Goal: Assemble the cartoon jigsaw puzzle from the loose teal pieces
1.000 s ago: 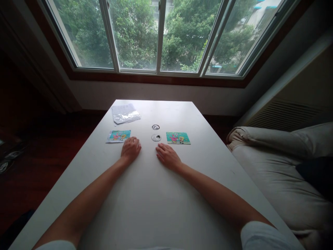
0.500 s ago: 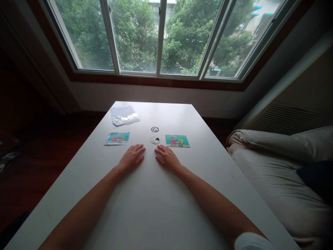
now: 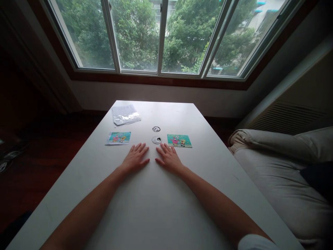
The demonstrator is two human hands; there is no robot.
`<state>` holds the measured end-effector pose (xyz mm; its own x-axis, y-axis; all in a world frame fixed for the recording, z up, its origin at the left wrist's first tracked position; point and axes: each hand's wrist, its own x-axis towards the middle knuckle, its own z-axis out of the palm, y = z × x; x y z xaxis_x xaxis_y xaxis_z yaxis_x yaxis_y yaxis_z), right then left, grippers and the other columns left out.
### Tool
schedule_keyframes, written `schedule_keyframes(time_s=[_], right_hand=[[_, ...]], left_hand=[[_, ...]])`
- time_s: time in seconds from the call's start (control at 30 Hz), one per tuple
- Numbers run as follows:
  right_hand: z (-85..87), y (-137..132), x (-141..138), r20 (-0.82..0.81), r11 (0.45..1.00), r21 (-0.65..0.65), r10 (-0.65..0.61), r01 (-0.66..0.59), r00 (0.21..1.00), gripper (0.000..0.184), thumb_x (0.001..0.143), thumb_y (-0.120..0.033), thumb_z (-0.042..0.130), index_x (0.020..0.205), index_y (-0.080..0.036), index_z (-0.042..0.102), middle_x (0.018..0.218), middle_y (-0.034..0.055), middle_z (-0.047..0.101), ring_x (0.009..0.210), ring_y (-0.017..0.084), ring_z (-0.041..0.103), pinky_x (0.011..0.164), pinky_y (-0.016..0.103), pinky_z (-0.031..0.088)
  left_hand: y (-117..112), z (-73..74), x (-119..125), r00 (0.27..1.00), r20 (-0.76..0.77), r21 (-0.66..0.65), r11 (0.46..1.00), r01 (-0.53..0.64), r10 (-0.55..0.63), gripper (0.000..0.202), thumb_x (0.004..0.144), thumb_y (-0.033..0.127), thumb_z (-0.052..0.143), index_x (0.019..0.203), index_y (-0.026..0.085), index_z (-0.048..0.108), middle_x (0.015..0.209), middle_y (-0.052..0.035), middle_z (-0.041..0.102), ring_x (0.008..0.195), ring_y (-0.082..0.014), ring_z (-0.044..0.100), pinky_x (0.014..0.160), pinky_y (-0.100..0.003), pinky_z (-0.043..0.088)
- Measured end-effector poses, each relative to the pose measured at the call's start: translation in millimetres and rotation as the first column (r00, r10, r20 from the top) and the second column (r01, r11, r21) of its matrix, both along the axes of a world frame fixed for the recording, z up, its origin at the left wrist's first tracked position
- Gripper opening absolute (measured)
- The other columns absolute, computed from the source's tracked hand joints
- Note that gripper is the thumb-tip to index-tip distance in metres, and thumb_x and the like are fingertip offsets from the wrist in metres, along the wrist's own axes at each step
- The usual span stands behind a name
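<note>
Palm down on the white table (image 3: 161, 205), my left hand (image 3: 135, 158) lies with its fingers spread and nothing in it. Just beyond it to the left is a picture sheet (image 3: 119, 138) with cartoon figures on turquoise. My right hand (image 3: 169, 158) also rests flat, fingers apart and empty. Close past its fingertips, to the right, lies a jigsaw puzzle (image 3: 179, 140) with a similar cartoon picture. Between the two pictures are a round black-and-white disc (image 3: 156, 140) and, farther off, a second round disc (image 3: 156, 128).
A clear plastic bag (image 3: 126, 115) with pale paper lies at the table's far left corner. A window (image 3: 161, 38) fills the wall beyond. To the right stands a light-covered sofa (image 3: 275, 173); dark red floor (image 3: 52, 156) shows on the left.
The fingers of both hands have spread wider, the thumbs now standing out from the other fingers. The view has shifted slightly; the pictures and discs stay in place on the table.
</note>
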<state>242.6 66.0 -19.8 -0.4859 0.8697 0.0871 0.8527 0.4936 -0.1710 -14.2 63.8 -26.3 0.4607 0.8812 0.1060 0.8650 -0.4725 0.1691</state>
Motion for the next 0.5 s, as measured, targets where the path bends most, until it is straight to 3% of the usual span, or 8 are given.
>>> schedule_keyframes(time_s=[0.5], right_hand=[[-1.2,10,10,-0.059,0.997,0.026,0.080,-0.078,0.995,0.058,0.101,-0.054,0.044,0.152,-0.027,0.046,0.163,0.0103,0.033,0.153,0.028,0.026,0.124,0.050,0.021]], left_hand=[[1,-0.4,0,0.999,0.048,0.032,0.999,-0.009,0.007,0.056,0.100,0.053,0.042,0.152,0.031,0.042,0.164,-0.0055,0.033,0.152,-0.0283,0.026,0.125,-0.053,0.019]])
